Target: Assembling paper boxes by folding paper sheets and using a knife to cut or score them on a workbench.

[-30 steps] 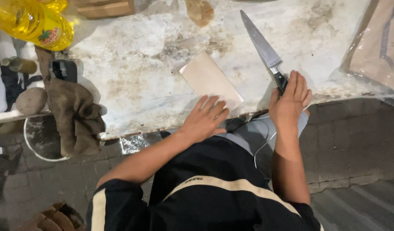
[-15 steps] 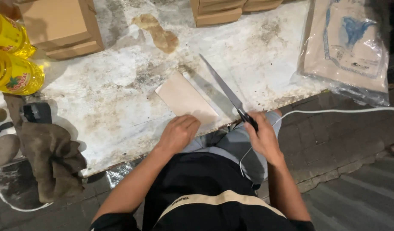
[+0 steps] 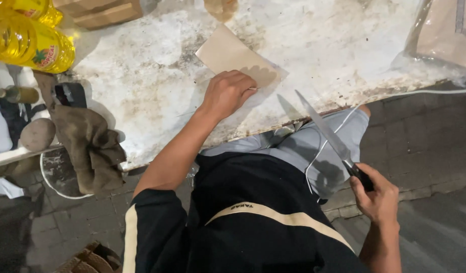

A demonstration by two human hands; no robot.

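My left hand (image 3: 228, 92) rests with fingers curled on the near edge of a tan paper sheet (image 3: 228, 53) that lies on a stained white table (image 3: 314, 45). My right hand (image 3: 377, 194) grips the black handle of a long kitchen knife (image 3: 324, 131), held off the table's front edge over my lap, blade pointing up and left toward the table. A thin white cable (image 3: 321, 149) runs across my lap beneath the blade.
Yellow oil bottles (image 3: 33, 43) stand at the table's left end, with cardboard boxes (image 3: 99, 11) behind. A brown cloth (image 3: 89, 144) hangs over the left front edge above a white bucket (image 3: 58, 179). A plastic-wrapped package (image 3: 443, 33) lies at the right. Paved ground lies below.
My right hand drew the knife back off the table, down and right over my lap. My left hand stayed on the paper sheet, fingers now curled.
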